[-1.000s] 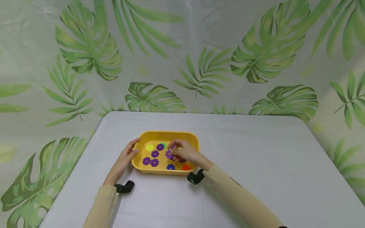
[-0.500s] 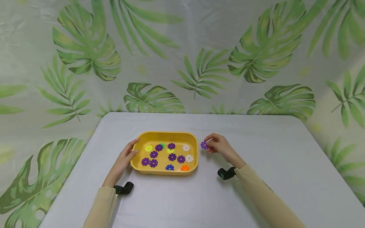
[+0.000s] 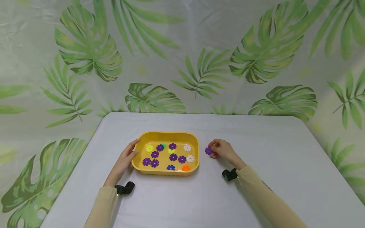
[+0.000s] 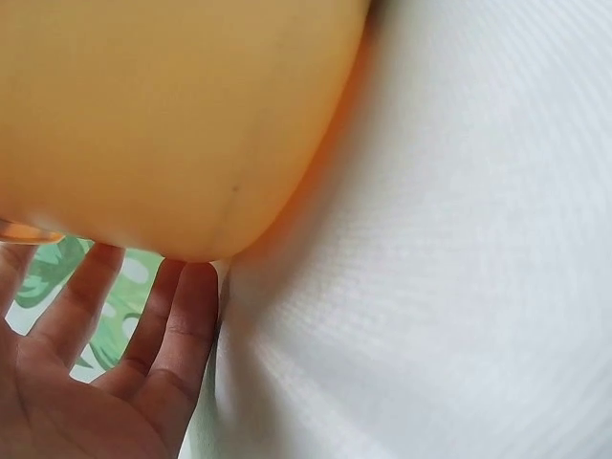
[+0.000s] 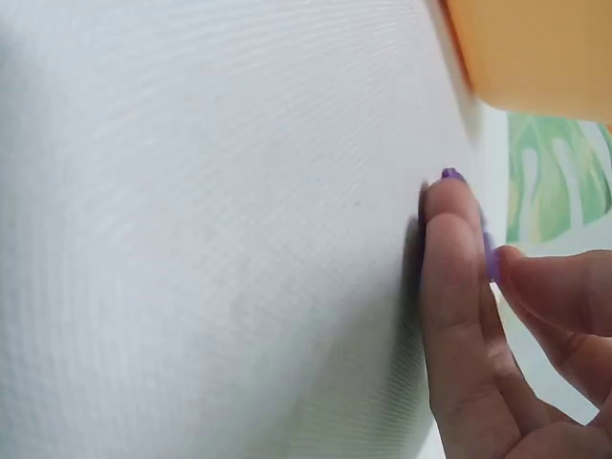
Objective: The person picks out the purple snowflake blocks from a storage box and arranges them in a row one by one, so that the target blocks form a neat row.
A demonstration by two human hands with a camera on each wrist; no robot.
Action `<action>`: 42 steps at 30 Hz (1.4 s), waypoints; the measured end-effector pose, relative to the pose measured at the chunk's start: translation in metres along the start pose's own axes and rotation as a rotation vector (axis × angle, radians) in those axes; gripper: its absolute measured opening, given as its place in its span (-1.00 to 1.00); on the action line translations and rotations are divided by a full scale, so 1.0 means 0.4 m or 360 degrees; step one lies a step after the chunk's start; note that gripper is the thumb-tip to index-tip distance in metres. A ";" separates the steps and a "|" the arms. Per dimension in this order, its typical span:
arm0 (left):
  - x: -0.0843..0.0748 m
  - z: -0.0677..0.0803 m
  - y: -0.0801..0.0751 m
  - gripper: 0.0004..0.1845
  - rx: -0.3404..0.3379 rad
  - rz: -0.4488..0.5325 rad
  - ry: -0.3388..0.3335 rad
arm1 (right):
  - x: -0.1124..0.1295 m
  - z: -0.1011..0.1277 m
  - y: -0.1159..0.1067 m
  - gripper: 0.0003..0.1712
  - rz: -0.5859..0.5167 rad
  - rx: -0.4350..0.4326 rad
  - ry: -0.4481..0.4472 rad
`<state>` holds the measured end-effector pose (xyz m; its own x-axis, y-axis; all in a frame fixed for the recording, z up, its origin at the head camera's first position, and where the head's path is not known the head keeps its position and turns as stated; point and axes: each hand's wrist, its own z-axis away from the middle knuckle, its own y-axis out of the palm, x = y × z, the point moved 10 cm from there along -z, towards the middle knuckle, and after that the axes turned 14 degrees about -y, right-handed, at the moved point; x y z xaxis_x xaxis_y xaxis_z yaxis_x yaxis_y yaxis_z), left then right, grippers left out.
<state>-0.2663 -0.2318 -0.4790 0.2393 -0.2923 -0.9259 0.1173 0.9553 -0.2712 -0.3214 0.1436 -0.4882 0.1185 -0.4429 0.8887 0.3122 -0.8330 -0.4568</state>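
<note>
A yellow plastic basin [image 3: 165, 173] stands on the table, holding several flower-shaped snowflake discs in purple, yellow, green, white, blue and orange. My left hand [image 3: 124, 161] rests against its left end; in the left wrist view the straight fingers [image 4: 191, 306] touch the basin's outer wall [image 4: 172, 124]. To the right of the basin, my right hand [image 3: 223, 150] pinches a purple snowflake disc [image 3: 208, 150] between thumb and fingers, low over the tabletop. In the right wrist view only the edge of that disc [image 5: 491, 256] shows; the fingers cover the rest.
A white cloth covers the table [image 3: 256, 136], whose far edge meets a leaf-print curtain [image 3: 199, 38]. Black wrist cameras are strapped to both wrists, the right one [image 3: 229, 174] hanging close over the table.
My right hand has lifted a purple snowflake disc out of the basin, carried it right past the rim, then lowered it slightly toward the table. My left hand has stayed at the basin.
</note>
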 end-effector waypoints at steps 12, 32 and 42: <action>-0.005 0.004 0.001 -0.49 -0.0023 0.0024 0.0030 | 0.179 -0.003 0.045 -0.71 -0.0321 0.0032 -0.0347; -0.025 0.014 0.006 -0.50 -0.0009 0.0069 0.0010 | 0.233 -0.036 0.303 -0.78 0.0095 0.0670 -0.0132; -0.051 0.036 0.007 -0.49 -0.0006 0.0032 0.0006 | 0.219 -0.036 0.316 -0.81 0.0082 0.0693 -0.0044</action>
<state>-0.2569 -0.2238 -0.4571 0.2379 -0.2729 -0.9322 0.1088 0.9612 -0.2536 -0.2853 -0.0054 -0.4686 0.1674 -0.4661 0.8688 0.6727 -0.5902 -0.4463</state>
